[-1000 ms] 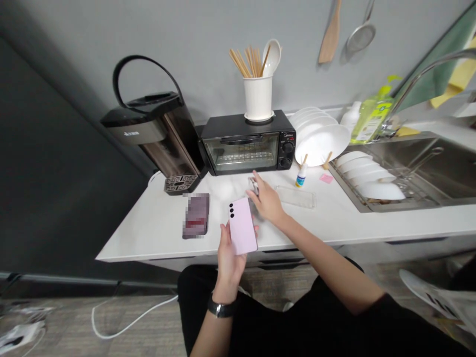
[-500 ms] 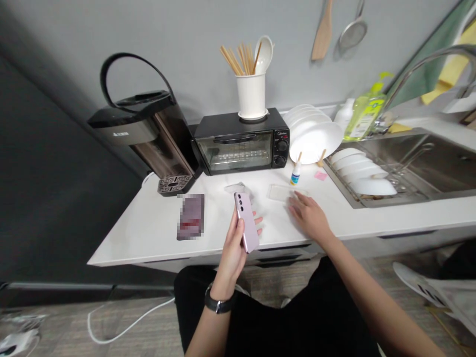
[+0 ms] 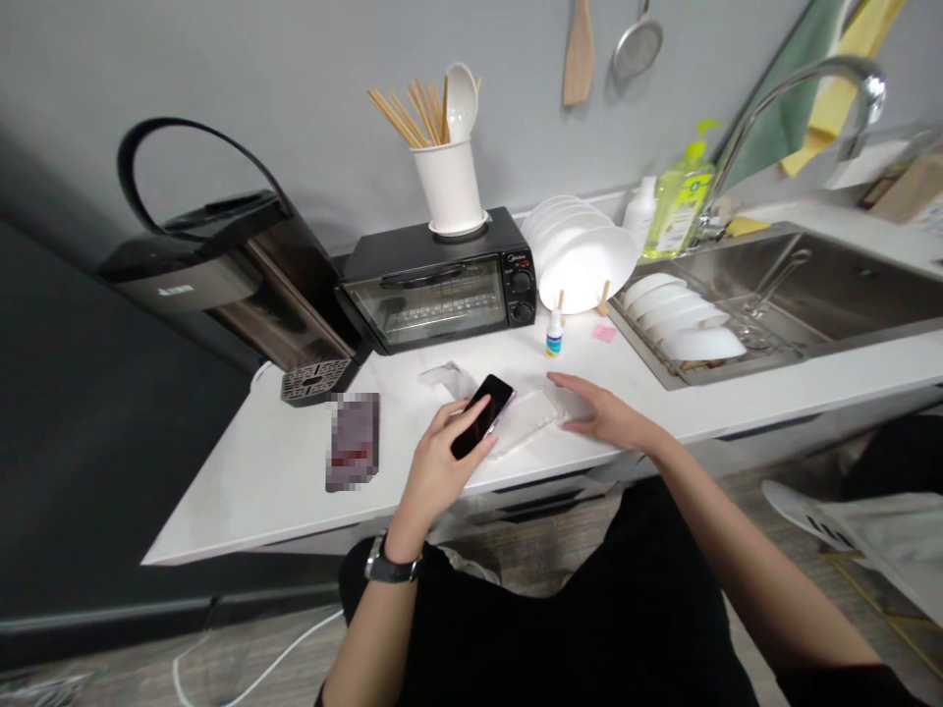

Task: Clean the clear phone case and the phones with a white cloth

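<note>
My left hand (image 3: 440, 460) grips a phone (image 3: 482, 416) low over the white counter, black screen facing up, fingers across it. Right beside it lies a clear, flat case (image 3: 531, 414), partly behind the phone's edge. My right hand (image 3: 600, 412) is at the case's right end, thumb and fingers apart, holding nothing. Behind the phone is a crumpled clear wrapper (image 3: 446, 377). A small white bottle with a blue label (image 3: 554, 336) stands further back, with a pink slip of paper (image 3: 604, 333) to its right.
A pixelated dark packet (image 3: 354, 442) lies at the left. Behind are a drink dispenser (image 3: 250, 285), a toaster oven (image 3: 442, 295) bearing a utensil cup (image 3: 448, 187), and upright plates (image 3: 585, 267). Bowls (image 3: 699, 339) sit in the sink (image 3: 869, 295) at the right.
My left hand has turned the phone from its lilac back to its black screen and lowered it beside the case. The case now lies slanted. My right hand's fingers are spread wider. The view has shifted.
</note>
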Tool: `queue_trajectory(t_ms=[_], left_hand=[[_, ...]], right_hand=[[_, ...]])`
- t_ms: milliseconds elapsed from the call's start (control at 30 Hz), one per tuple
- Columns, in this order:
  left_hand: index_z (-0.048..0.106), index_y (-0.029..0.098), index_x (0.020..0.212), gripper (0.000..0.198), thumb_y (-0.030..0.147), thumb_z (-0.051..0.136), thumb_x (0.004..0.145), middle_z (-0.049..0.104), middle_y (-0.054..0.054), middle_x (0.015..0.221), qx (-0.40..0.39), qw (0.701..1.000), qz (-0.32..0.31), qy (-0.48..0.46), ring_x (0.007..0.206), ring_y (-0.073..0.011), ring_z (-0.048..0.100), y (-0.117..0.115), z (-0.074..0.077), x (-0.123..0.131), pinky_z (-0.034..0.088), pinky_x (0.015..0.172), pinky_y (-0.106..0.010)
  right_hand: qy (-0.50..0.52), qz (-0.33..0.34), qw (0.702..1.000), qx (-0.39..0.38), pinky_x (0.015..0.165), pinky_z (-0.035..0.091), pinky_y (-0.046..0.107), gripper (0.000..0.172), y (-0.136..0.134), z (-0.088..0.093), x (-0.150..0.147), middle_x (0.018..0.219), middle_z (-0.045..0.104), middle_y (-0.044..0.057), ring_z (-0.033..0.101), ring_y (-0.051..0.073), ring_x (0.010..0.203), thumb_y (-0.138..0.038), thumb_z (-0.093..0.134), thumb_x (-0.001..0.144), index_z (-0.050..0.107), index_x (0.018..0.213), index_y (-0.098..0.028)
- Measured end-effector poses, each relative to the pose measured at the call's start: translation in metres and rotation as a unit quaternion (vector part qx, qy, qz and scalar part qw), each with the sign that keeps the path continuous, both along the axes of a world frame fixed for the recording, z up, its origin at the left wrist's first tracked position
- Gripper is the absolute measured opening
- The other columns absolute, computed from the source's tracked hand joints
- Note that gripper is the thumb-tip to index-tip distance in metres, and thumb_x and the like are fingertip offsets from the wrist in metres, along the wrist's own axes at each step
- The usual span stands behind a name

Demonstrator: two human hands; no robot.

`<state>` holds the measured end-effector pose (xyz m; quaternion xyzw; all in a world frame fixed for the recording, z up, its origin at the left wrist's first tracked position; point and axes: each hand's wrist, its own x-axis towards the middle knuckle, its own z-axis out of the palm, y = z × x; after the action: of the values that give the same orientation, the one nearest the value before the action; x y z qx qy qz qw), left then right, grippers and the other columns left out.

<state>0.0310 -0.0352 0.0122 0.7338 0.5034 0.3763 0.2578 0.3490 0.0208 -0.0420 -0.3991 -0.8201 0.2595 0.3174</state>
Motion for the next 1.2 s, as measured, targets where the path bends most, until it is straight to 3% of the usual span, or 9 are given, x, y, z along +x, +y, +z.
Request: queue_trajectory(t_ms=[100,233,533,767,967,1100,1200], left_hand=[[0.067,0.043,0.139,0.045,0.045,0.071,0.094,0.062,-0.005,0.140,0.019,0.992,-0.049,0.118,0.127,-0.0303,0.062,0.017,-0.009,0.018,0.047,0.114,-0.045],[0.066,0.041,0.140,0.045,0.047,0.068,0.096,0.061,-0.007,0.139,0.049,0.963,-0.103,0.246,0.124,-0.0323,0.061,0.032,-0.020,0.033,0.053,0.105,-0.048],[0.060,0.038,0.147,0.046,0.051,0.053,0.103,0.060,-0.010,0.127,0.088,0.934,-0.128,0.323,0.118,-0.0302,0.058,0.029,-0.016,0.044,0.054,0.095,-0.042],[0.058,0.041,0.148,0.046,0.050,0.054,0.103,0.057,-0.010,0.123,0.088,0.925,-0.145,0.341,0.111,-0.0287,0.056,0.034,-0.012,0.042,0.054,0.091,-0.041],[0.056,0.042,0.149,0.059,0.058,0.067,0.093,0.056,-0.010,0.121,0.086,0.919,-0.142,0.357,0.112,-0.0309,0.053,0.034,-0.014,0.044,0.054,0.091,-0.042],[0.056,0.040,0.150,0.059,0.059,0.063,0.094,0.055,-0.011,0.127,0.079,0.934,-0.142,0.317,0.119,-0.0318,0.051,0.033,-0.022,0.044,0.050,0.101,-0.046],[0.054,0.040,0.151,0.053,0.054,0.057,0.100,0.052,-0.011,0.143,0.084,0.947,-0.151,0.270,0.133,-0.0326,0.046,0.032,-0.030,0.043,0.041,0.112,-0.051]], right_hand=[[-0.005,0.038,0.999,-0.010,0.126,0.033,0.055,0.088,0.006,-0.002,-0.010,0.167,0.040,0.012,0.043,0.029,0.151,-0.033,0.076,0.090,0.031,0.165,-0.028],[-0.005,0.057,0.998,-0.014,0.122,0.039,0.053,0.084,0.011,-0.005,-0.017,0.161,0.048,0.015,0.050,0.029,0.146,-0.036,0.076,0.091,0.035,0.163,-0.025],[0.025,0.078,0.997,0.002,0.116,0.046,0.051,0.074,0.025,-0.009,-0.014,0.144,0.066,0.013,0.062,0.031,0.134,-0.045,0.088,0.080,0.061,0.146,-0.028],[0.018,0.109,0.994,-0.012,0.118,0.045,0.049,0.070,0.023,0.004,-0.011,0.150,0.061,0.010,0.058,0.028,0.138,-0.047,0.080,0.088,0.055,0.151,-0.029],[0.010,0.127,0.992,-0.021,0.118,0.043,0.053,0.057,0.026,0.007,-0.008,0.148,0.062,0.010,0.057,0.028,0.137,-0.038,0.071,0.095,0.056,0.149,-0.028],[0.006,0.126,0.992,-0.027,0.118,0.042,0.054,0.056,0.027,0.006,-0.009,0.148,0.062,0.009,0.056,0.028,0.137,-0.035,0.069,0.095,0.055,0.149,-0.028],[-0.001,0.123,0.992,-0.027,0.118,0.042,0.055,0.056,0.025,0.007,-0.011,0.148,0.061,0.010,0.055,0.028,0.138,-0.032,0.067,0.095,0.054,0.150,-0.027]])
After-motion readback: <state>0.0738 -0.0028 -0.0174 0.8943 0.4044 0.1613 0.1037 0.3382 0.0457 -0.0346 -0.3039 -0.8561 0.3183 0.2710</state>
